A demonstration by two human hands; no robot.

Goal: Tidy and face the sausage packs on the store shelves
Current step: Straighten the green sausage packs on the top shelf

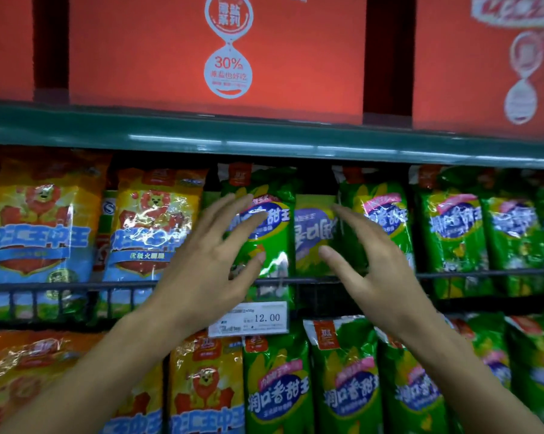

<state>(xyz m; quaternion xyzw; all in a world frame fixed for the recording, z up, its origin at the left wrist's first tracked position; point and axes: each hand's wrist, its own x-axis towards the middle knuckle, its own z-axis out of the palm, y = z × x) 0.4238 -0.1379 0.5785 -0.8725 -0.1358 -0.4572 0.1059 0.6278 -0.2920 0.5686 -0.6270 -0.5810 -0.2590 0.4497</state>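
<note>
Green sausage packs stand in a row on the middle shelf. My left hand [214, 261] is spread in front of one green pack [274, 227], fingers straight, holding nothing. My right hand [371, 258] is spread to the right of it, in front of another green pack [386, 214]. Between the two hands a green pack [314, 233] sits set back, deeper on the shelf than its neighbours. Whether the fingertips touch the packs cannot be told. Orange-yellow sausage packs [151, 227] fill the left part of the same shelf.
A dark wire rail [45, 286] runs along the shelf front, with a price tag [248, 319] reading 12.00. Red cartons [217, 57] stand on the teal shelf [264, 142] above. More green packs [346, 380] and orange packs [206, 386] stand on the shelf below.
</note>
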